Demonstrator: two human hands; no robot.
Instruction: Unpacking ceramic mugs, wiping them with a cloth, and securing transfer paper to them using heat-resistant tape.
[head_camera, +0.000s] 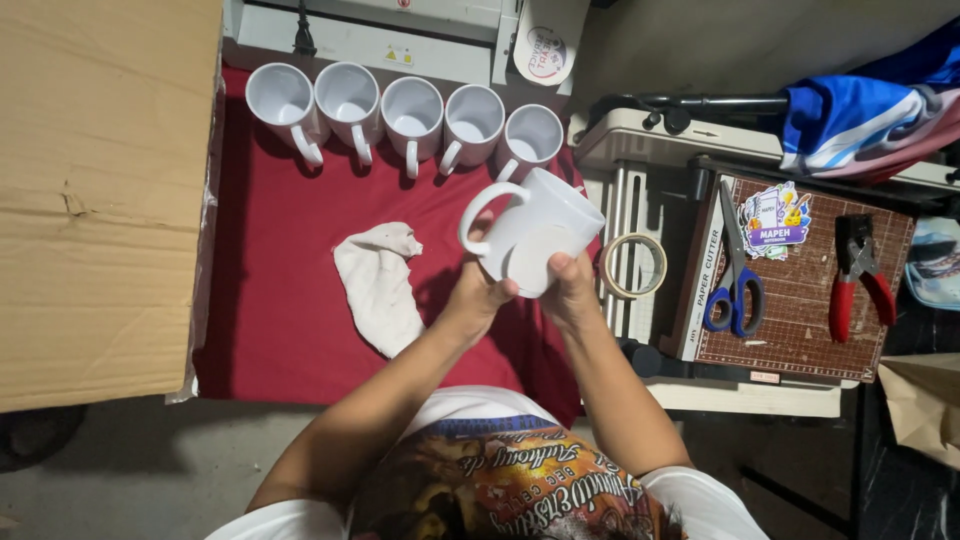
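- Hands hold one white mug (535, 235) up in the air, over the red cloth (290, 300) that covers the surface.
- The mug is tipped on its side. Its handle points up and to the left, and its bottom faces the person.
- The left hand (478, 292) is under the mug on the handle side. Its fingers are closed on the mug's lower edge, so this grip is pinching the mug.
- The right hand (570, 285) is on the other side. Its thumb presses on the mug's bottom and its fingers curl behind, so this grip is pinching the mug too.
- Five more white mugs (410, 115) stand in a row at the far edge of the red cloth, all upright and close side by side.
- A crumpled white rag (378, 285) lies on the red cloth, just left of the hands.
- A roll of tape (633, 266) sits just right of the mug, on a grey machine.
- Blue scissors (735, 290) and red pliers (858, 280) lie on a brown paper cutter (800, 320) further right, well apart from the hands.
- A big cardboard box (100, 200) fills the left side.
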